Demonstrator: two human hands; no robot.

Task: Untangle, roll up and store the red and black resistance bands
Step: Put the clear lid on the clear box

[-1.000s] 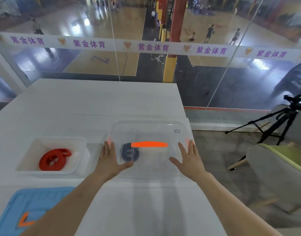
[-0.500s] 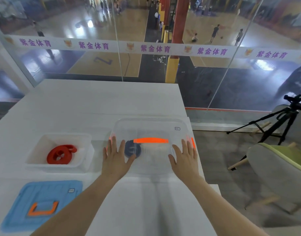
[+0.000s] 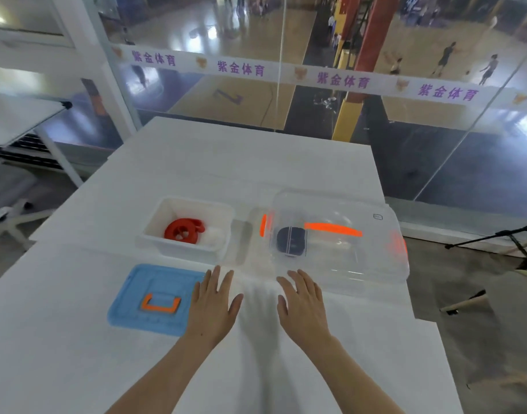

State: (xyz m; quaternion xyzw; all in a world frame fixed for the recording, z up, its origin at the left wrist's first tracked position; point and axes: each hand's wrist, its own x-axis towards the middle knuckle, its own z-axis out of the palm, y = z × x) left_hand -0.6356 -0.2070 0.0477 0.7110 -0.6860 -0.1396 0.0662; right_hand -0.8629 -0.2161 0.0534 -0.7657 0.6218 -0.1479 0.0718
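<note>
Having drawn back off the clear box (image 3: 340, 237) since half a second ago, now hovering flat over the white table (image 3: 196, 162) nearer the body: left hand (image 3: 213, 306) and right hand (image 3: 304, 309), both spread wide, palms down, fingers extended, gripping nothing. Lying side by side, slightly apart, thumbs pointing toward each other. Whether pressing on the tabletop or floating just above it, impossible to tell.

Sitting at about 1 o'clock from the right hand: the clear box, closed under a transparent lid with an orange handle (image 3: 332, 230) across the top and orange latches at both ends. Showing through the lid, toward the box's 9 o'clock end: the black resistance band (image 3: 290, 242), rolled into a tight coil.

Resting at about 11 o'clock from the left hand, just beside the clear box: an open white tub (image 3: 187, 227). Lying inside it: the red resistance band (image 3: 183, 231), rolled up, with a short tail curling off at its 2 o'clock side.

Lying flat at 9 o'clock from the left hand, touching or nearly touching its edge: a blue lid (image 3: 154, 300) with an orange handle folded down at its centre.

Standing beyond the table at 12 o'clock: a glass wall (image 3: 286, 85) overlooking a sports court.
</note>
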